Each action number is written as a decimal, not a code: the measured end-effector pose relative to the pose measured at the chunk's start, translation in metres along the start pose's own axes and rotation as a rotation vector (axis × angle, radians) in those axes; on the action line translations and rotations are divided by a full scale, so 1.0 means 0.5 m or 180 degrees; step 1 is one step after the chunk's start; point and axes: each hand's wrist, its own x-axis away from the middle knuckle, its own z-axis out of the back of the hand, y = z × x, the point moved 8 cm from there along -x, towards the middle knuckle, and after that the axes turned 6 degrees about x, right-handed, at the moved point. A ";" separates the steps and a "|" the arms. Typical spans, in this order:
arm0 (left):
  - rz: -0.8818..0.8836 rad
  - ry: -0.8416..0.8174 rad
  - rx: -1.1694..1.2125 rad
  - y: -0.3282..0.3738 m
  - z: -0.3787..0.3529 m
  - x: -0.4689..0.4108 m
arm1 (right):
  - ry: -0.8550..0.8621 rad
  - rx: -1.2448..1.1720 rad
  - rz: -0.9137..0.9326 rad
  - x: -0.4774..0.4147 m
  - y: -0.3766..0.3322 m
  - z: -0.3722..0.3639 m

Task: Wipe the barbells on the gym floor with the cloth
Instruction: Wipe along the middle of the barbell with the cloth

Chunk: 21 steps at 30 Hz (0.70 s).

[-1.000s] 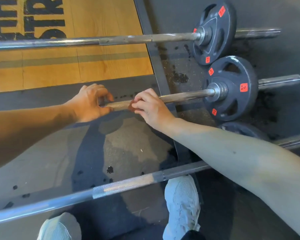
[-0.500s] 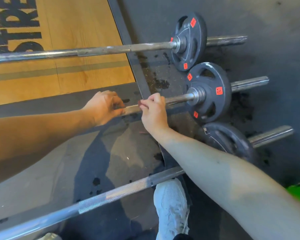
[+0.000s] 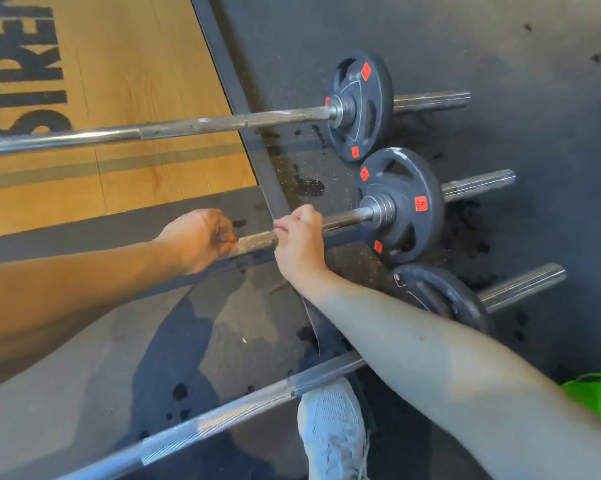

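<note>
My right hand [image 3: 300,237] has slid along the middle barbell [image 3: 257,241] toward its plate [image 3: 401,206] since a second ago, and the left hand [image 3: 202,240] has followed a little.

From the head camera, three barbells lie side by side on the gym floor [image 3: 499,46]: the far barbell [image 3: 188,128] partly over the wooden platform [image 3: 136,81], the middle one under both hands, and the near barbell [image 3: 222,415] by my shoe [image 3: 333,427]. The left fingers are curled round the rough grip section and hold it. The right fingers are curled over the bar just beside them, on the plate side. I cannot pick out the cloth. I judge it is bunched inside the right hand.

To do this stroke well, I would keep the left hand firm so the bar does not roll. I would wrap the cloth fully round the shaft and carry it right up to the collar. Then I would turn the bar and repeat, so the underside is wiped too.
</note>
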 end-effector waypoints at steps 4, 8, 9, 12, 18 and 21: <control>-0.0146 -0.0009 0.0004 0.007 -0.002 0.003 | -0.0122 0.0164 0.0092 -0.039 0.084 0.048; -0.0383 0.0125 -0.0118 0.018 -0.001 0.010 | 0.0589 0.0081 -0.0873 -0.050 0.242 0.124; -0.0453 0.0183 -0.0187 0.022 -0.001 0.012 | 0.0717 -0.0056 -0.1119 -0.041 0.247 0.123; -0.0413 0.0169 -0.0422 0.030 -0.004 0.006 | 0.1026 -0.0621 -0.1736 0.004 0.195 0.083; -0.0286 0.0187 -0.0584 0.034 -0.006 -0.007 | 0.0788 -0.1387 -0.1761 0.041 0.135 0.015; -0.0184 0.0183 -0.0536 0.035 -0.003 -0.008 | 0.1180 -0.1378 -0.1931 0.033 0.171 0.056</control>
